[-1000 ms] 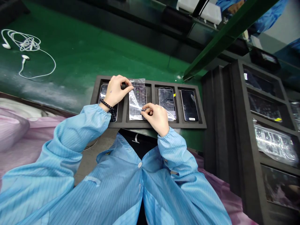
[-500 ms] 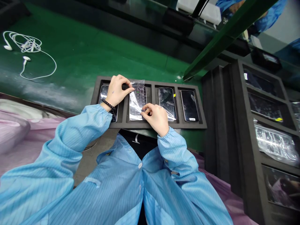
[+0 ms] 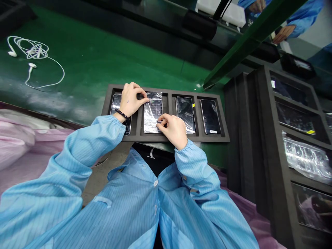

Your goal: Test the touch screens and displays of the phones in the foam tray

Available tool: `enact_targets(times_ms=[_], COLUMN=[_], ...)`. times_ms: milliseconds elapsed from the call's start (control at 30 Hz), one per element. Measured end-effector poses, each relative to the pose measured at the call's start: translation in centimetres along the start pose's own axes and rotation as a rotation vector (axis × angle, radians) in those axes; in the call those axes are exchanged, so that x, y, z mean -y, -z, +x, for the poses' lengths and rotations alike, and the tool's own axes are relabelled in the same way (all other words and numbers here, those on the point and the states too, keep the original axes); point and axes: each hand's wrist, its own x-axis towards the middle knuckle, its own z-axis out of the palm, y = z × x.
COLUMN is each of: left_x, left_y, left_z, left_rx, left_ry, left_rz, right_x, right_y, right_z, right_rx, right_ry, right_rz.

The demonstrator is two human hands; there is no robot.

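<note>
A dark foam tray holds several phones in separate compartments. Over the second phone from the left lies a clear plastic film, creased and glossy. My left hand pinches the film at its upper left edge and partly covers the leftmost phone. With thumb and forefinger closed, my right hand is at the film's lower right part, pinching what looks like the film; the exact grip is hard to see. Farther right sit a phone with a yellow tab and another phone with a white label.
White earphones lie coiled on the green bench. At right stand stacked foam trays with phones and a clear bag. A green post slants behind; a co-worker's hand is beyond it.
The film's upper end, raised and loose before, now lies flatter over the phone. Both my hands stay nearly in place. The co-worker's hand beyond the post shows more clearly.
</note>
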Motion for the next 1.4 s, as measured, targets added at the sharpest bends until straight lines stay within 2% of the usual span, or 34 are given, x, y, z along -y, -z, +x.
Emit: enact_targets(times_ms=[400,533,667,733,800,867,933,1033,1067,1133,1200,1267,1333,1400], left_x=[0.6,-0.3,-1.8,-2.1,-2.1,-1.9,-1.7,-1.5,-1.4,-1.0,-0.3,0.6,1.7,2.9], left_y=[-0.8,-0.3,2.7,4.6,6.2,6.9,6.9,6.4,6.5,7.1,8.5,10.3,11.7,12.1], left_z=[0.0,0.4,0.2,-1.1,-3.2,-5.8,-8.1,-10.8,-11.4,-12.2,-12.0,-10.7,-8.1,-4.2], left_rx=[-0.039,-0.181,-0.357,-0.391,-0.35,-0.288,-0.216,-0.174,-0.179,-0.198,-0.22,-0.233,-0.238,-0.27], left_ry=[0.032,0.055,0.119,0.144,0.151,0.16,0.18,0.213,0.225,0.25,0.271,0.29,0.304,0.303], left_rz=[0.022,0.007,-0.086,-0.185,-0.256,-0.272,-0.228,-0.182,-0.175,-0.161,-0.15,-0.137,-0.13,-0.128], right_x=[0.2,0.1,-1.2,-1.9,-2.2,-2.0,-1.3,-0.1,0.1,0.1,-0.1,-0.3,-0.2,0.2], right_y=[0.1,0.9,2.6,3.4,3.8,3.5,2.4,0.1,-0.7,-1.7,-2.1,-2.0,-1.9,-1.9], right_z=[0.2,0.1,-0.3,-0.5,-0.6,-0.3,0.2,1.4,1.8,2.7,3.4,3.9,4.3,4.6], right_rx=[0.009,-0.033,-0.196,-0.249,-0.26,-0.239,-0.165,0.022,0.074,0.112,0.082,0.033,-0.009,-0.01], right_ry=[-0.01,-0.047,-0.023,0.031,0.093,0.159,0.271,0.472,0.492,0.44,0.339,0.249,0.208,0.276], right_rz=[-0.046,-0.067,-0.066,-0.088,-0.115,-0.126,-0.158,-0.281,-0.324,-0.385,-0.419,-0.443,-0.467,-0.487])
